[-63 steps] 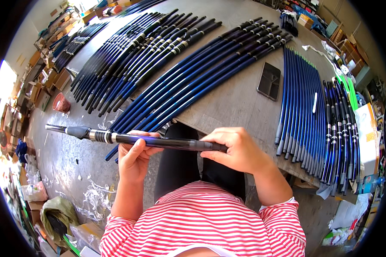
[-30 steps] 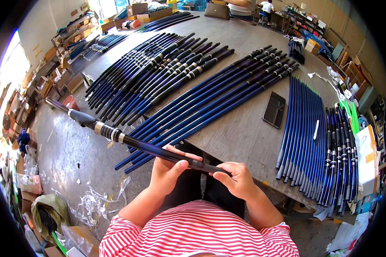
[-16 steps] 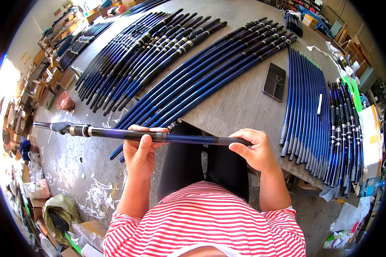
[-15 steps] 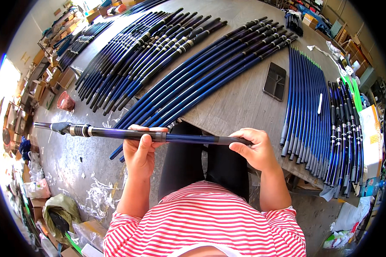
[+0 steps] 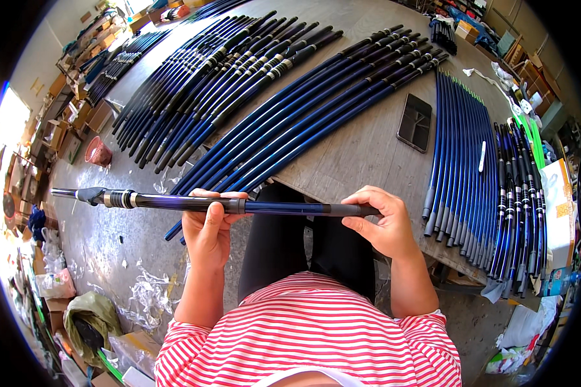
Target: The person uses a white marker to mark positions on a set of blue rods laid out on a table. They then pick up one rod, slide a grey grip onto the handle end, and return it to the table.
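A fishing rod (image 5: 284, 208) lies nearly level across my front, above my thighs. It has a black handle with silver rings toward its left end, a blue middle section and a dark grey right end. My left hand (image 5: 206, 229) is closed round the black part, thumb on the near side and fingers beyond it. At the grey end, my right hand (image 5: 384, 222) grips the rod between the thumb below and the fingers above. Just past the rod, a row of long blue fishing rods (image 5: 290, 119) slants across the grey table (image 5: 332, 171), some ends jutting over its edge.
Thick black rods with silver rings (image 5: 232, 61) spread over the far left of the table. A phone (image 5: 414, 122) lies right of centre, beside slim blue rod sections (image 5: 455, 168) and a dark bundle (image 5: 519, 200). A red bucket (image 5: 98, 152) and white scraps (image 5: 152, 297) are on the floor.
The rod and my left hand have shifted slightly left, and the rod's ringed end sits a little lower. My right hand keeps its hold on the grey end.
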Available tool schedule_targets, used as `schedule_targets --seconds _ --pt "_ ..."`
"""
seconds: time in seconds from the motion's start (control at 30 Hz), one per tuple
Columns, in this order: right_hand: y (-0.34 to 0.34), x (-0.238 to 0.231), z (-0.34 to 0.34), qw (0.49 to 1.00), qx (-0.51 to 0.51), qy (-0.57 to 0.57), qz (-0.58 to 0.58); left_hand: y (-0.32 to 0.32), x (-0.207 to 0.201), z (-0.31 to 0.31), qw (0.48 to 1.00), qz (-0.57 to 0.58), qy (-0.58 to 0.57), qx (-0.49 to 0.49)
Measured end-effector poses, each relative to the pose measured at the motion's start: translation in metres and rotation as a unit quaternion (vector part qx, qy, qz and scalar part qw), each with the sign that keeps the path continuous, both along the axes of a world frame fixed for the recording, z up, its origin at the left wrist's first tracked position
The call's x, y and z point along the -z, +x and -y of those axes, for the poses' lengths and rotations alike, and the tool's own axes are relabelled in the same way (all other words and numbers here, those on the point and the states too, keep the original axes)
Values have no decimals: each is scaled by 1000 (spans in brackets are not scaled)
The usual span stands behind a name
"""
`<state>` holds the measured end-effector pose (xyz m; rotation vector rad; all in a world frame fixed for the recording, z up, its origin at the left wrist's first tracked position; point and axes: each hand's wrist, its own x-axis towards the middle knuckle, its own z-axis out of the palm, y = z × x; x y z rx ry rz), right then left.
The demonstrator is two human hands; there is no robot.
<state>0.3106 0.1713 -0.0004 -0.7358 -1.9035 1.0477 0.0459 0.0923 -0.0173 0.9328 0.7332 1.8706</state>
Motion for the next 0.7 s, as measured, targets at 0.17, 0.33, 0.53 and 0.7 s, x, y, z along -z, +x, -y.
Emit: schedule_targets --seconds 0.17,0.33,0.53,0.7 --pt "1 1 0 1000 -7 -8 -8 0 1 -1 1000 3 -1 3" --pt "-6 8 3 980 -15 -157 -118 3 0 -2 999 -38 -15 6" --pt "-41 39 22 891 -51 -427 -147 9 -21 -8 981 -158 -100 54" --pt "-65 47 38 749 -140 -617 -195 9 -53 -34 955 -265 -105 86"
